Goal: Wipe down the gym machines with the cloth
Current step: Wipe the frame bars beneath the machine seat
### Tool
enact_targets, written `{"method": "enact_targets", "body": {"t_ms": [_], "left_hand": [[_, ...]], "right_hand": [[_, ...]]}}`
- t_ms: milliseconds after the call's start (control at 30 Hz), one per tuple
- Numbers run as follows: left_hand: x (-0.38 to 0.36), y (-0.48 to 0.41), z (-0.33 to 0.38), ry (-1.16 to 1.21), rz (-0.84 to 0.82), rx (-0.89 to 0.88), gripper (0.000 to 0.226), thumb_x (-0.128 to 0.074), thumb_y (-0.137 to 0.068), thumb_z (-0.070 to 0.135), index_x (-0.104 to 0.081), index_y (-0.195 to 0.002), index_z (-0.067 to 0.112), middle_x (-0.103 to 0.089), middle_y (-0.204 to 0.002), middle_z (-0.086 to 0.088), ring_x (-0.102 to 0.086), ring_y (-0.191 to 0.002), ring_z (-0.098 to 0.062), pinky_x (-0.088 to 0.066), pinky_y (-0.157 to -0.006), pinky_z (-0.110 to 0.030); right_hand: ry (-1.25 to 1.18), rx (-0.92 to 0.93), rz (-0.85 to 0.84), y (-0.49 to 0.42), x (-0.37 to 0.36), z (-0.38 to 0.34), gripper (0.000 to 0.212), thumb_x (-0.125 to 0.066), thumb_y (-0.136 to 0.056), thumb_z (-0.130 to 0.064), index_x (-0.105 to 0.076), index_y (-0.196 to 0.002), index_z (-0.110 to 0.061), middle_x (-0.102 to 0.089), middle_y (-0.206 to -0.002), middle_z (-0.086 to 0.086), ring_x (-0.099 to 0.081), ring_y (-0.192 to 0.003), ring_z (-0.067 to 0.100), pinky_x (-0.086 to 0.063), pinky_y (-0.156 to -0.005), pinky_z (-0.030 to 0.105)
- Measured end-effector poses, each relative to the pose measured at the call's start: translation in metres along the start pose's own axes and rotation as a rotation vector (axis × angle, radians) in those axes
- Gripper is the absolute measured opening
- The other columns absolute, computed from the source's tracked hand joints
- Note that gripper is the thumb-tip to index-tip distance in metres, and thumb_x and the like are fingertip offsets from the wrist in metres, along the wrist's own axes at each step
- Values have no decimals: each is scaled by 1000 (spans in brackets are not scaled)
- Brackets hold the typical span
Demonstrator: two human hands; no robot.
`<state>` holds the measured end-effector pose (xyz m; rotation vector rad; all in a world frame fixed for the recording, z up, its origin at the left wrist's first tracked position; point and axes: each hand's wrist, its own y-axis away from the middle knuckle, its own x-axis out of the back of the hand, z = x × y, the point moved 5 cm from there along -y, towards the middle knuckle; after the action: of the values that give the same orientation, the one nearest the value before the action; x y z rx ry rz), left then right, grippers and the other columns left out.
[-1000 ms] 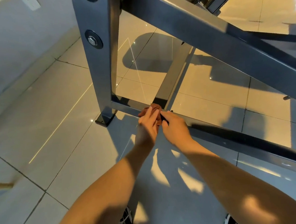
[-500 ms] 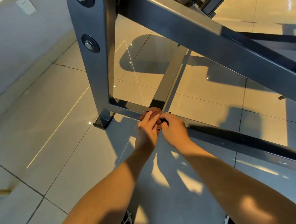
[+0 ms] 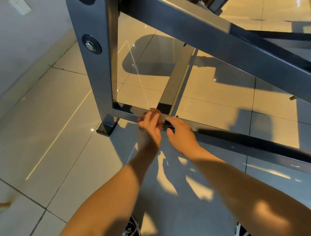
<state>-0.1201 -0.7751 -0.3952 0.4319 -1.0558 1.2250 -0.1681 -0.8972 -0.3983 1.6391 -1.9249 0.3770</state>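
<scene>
Head view:
- Cloth (image 3: 155,111): small reddish-brown wad, bunched and soft, lying on the low bar (image 3: 244,141) beside its junction with a cross member.
- Left hand (image 3: 149,125): motion-blurred, fingers laid fairly straight across the cloth, pressing it to the bar.
- Right hand (image 3: 181,132): just beside the cloth and clear of it, fingers bent over the bar top, thumb on its near face, grasping the bar.
- Frame: dark painted square steel tube; upright post (image 3: 100,75) carries a hex bolt (image 3: 90,45).
- Floor (image 3: 50,125): glossy beige tiles, dark grout lines.
</scene>
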Motion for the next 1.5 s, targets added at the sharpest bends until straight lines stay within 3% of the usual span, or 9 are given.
{"method": "enact_targets", "body": {"t_ms": [200,400,567,700,867,1000,1200,1300,1500], "left_hand": [[-10,-5,-25,-63,-108,-116,46,-46,-92,2,-60,-134,11,-58,-131,-14,-58,-111,-36,-53,-92,-47],[-13,0,-18,56,5,106,47,-47,-94,10,-58,-140,5,-48,-146,-24,-49,-129,-41,-46,-106,-48],[-25,25,19,232,17,-52,43,-41,-103,24,-60,-137,7,-50,-142,-11,-53,-125,-26,-44,-108,-28],[-10,38,18,233,65,-45,42,-45,-98,20,-66,-129,1,-59,-127,-17,-55,-115,-14,-28,-103,-1],[-18,44,-22,273,18,372,39,-49,-103,10,-57,-141,10,-58,-140,-14,-56,-127,-29,-34,-101,-19],[-19,45,-46,486,95,764,40,-48,-104,16,-57,-143,20,-62,-137,-9,-58,-124,-30,-48,-104,-41],[-25,16,-32,711,120,874,52,-52,-105,23,-38,-154,17,-56,-143,-5,-56,-125,-23,-47,-99,-32],[-40,27,-24,700,37,792,45,-54,-100,23,-53,-144,18,-66,-127,-7,-64,-117,-29,-54,-100,-44],[-38,37,-17,677,-13,684,37,-53,-103,17,-60,-139,17,-67,-116,2,-65,-109,-20,-55,-91,-31]], "right_hand": [[41,65,39,3,-4,-3,43,-51,-99,-5,-56,-140,-16,-55,-143,3,-47,-135,22,-30,-111,23],[-44,-11,11,-2,0,8,45,-49,-102,-9,-53,-146,-17,-46,-155,4,-37,-145,17,-23,-115,21],[-205,-30,112,3,14,2,35,-49,-100,-5,-68,-126,-18,-65,-128,0,-56,-110,10,-42,-94,16],[-176,-25,86,14,14,4,34,-48,-100,-4,-69,-122,-19,-64,-121,-3,-57,-107,10,-36,-82,2],[2,-9,-27,10,5,-2,45,-48,-103,-11,-51,-147,-18,-44,-156,0,-38,-143,16,-25,-115,23],[106,6,-106,11,0,4,52,-47,-105,-13,-39,-155,-22,-30,-164,-1,-22,-153,16,-15,-121,27],[114,15,-88,9,-3,9,52,-49,-104,-12,-40,-155,-21,-29,-164,-1,-20,-153,15,-12,-119,23],[110,23,-56,12,-4,8,51,-49,-104,-13,-42,-154,-21,-32,-163,0,-22,-152,16,-10,-117,21],[116,14,-27,12,-6,8,50,-47,-105,-15,-42,-154,-22,-33,-163,-2,-23,-152,16,-10,-115,21]]}}
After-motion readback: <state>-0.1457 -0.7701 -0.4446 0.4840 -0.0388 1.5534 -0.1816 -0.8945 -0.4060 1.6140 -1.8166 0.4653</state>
